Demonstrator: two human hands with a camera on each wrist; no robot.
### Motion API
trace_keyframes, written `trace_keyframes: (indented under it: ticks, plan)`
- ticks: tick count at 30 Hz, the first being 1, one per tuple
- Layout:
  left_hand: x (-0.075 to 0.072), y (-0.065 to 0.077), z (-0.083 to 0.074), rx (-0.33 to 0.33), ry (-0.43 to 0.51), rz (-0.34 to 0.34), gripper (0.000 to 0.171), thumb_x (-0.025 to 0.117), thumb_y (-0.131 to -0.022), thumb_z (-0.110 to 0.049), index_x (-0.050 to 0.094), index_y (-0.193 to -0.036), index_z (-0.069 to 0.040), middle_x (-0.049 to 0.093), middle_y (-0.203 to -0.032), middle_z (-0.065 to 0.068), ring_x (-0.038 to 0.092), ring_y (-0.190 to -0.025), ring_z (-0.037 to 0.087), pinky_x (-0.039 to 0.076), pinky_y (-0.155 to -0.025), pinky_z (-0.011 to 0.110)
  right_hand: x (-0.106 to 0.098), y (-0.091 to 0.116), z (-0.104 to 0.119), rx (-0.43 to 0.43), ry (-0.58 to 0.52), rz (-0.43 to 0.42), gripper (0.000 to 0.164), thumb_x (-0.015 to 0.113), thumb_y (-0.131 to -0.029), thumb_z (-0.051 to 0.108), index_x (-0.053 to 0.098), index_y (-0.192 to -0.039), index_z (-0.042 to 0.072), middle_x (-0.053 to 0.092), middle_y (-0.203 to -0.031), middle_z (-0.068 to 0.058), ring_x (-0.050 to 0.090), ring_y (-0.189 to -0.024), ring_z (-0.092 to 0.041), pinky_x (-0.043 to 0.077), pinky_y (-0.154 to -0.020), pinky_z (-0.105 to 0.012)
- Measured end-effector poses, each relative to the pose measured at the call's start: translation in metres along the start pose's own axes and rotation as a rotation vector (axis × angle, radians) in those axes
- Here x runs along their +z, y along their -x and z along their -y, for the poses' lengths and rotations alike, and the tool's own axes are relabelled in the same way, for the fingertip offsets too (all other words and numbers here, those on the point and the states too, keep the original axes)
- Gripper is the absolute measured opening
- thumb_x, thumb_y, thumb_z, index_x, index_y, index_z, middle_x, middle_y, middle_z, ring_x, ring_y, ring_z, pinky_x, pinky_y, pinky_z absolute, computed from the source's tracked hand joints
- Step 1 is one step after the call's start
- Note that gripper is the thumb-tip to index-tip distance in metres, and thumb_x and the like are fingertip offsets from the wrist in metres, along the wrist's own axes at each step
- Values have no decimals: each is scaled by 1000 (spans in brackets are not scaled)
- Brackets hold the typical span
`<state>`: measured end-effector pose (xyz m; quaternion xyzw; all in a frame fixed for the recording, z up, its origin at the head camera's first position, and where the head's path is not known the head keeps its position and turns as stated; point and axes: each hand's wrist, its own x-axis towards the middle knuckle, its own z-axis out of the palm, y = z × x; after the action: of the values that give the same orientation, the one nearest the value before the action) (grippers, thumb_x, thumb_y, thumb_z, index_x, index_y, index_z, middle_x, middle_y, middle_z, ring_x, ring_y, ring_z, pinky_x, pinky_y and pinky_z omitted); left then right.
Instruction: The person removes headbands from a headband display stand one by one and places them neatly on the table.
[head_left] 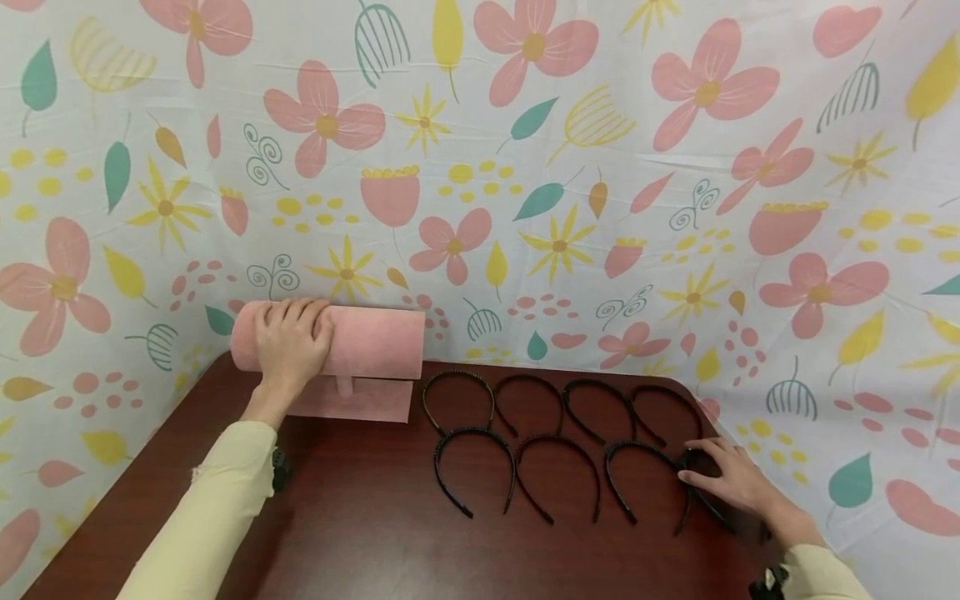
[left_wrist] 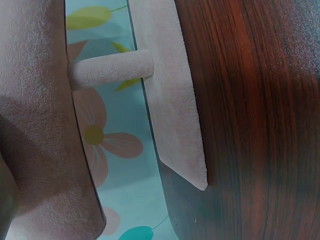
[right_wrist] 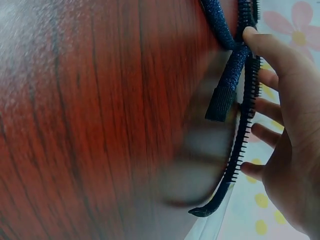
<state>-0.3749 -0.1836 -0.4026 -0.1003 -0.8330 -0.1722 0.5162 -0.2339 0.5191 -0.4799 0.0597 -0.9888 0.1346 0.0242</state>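
My left hand (head_left: 292, 342) holds the top of a pink plush headband stand (head_left: 378, 342), its fingertips out of sight behind the roll. In the left wrist view the roll (left_wrist: 35, 125), its short post (left_wrist: 112, 70) and the flat base (left_wrist: 175, 110) show. At the right, my right hand (head_left: 731, 479) grips a dark toothed headband (right_wrist: 242, 140) at the end of the front row, thumb on one side and fingers along its teeth. The glittery end of a neighbouring headband (right_wrist: 227, 80) crosses close beside it.
Several dark headbands lie in two rows on the brown table, among them a back-row one (head_left: 426, 400) and a front-row one (head_left: 437, 471). The reddish-brown table (head_left: 420, 550) has rounded back corners. A flower-print cloth (head_left: 465, 233) hangs behind and along the sides.
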Motion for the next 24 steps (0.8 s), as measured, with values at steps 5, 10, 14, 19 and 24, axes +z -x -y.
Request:
trace_keyframes:
  ticks: [5,10,14,19,24]
  plan:
    - [0,0,1,13,-2,-15,37,51,-94,-34,75,-107,-9,72,-107,15,61,-105,39,35,-103,58,-1,3,-1,-34,-35,-15,57,69,-91,41,57,-132,4,50,-133,-27,47,-114,-54,42,-80,-68]
    - [1,0,1,13,-4,-23,37,51,-94,-34,75,-107,-10,72,-106,14,62,-104,38,36,-102,58,2,3,-5,-51,-42,-36,55,69,-91,39,57,-131,4,51,-132,-27,47,-115,-53,42,-84,-67]
    - [1,0,1,13,-6,-19,38,48,-95,-34,75,-107,-10,72,-107,14,62,-105,38,35,-102,58,3,2,-7,-48,-44,-43,55,68,-92,40,56,-133,5,50,-133,-27,46,-116,-52,42,-84,-67]
    - [0,0,1,17,-7,-15,40,46,-96,-34,75,-109,-10,72,-107,15,62,-106,39,35,-102,58,5,4,-10,-45,-57,-68,52,67,-93,36,56,-132,4,49,-134,-26,42,-117,-53,40,-85,-69]
    - [0,-1,0,17,-10,-6,41,45,-97,-35,75,-110,-10,72,-108,15,62,-106,39,35,-103,58,9,6,-13,-56,-61,-99,47,66,-94,32,57,-130,3,50,-131,-25,42,-115,-52,39,-84,-68]
